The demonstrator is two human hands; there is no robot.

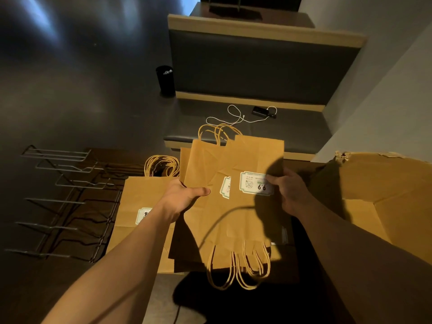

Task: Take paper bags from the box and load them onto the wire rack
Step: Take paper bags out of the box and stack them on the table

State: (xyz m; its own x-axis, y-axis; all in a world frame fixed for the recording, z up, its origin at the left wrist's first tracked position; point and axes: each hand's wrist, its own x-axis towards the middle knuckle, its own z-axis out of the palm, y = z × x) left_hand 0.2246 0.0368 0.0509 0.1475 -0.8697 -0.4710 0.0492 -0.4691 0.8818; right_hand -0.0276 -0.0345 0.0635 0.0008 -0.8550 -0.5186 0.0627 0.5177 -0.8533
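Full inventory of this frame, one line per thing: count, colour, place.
held paper bags: several, exact count unclear, brown, fanned between both hands, some handles pointing away, some toward the person
paper bag stack: count unclear, brown, flat on the table under the left forearm
wire rack: one, grey metal, on the table at left, no bags in it
cardboard box: one, brown, open, at right
booth seat: one, dark with tan trim, ahead
bin: one, black, on the floor beside the booth
cable: one, white, on the seat
small device: one, black, on the seat
left hand: grips the bags' left edge
right hand: grips the bags' right edge
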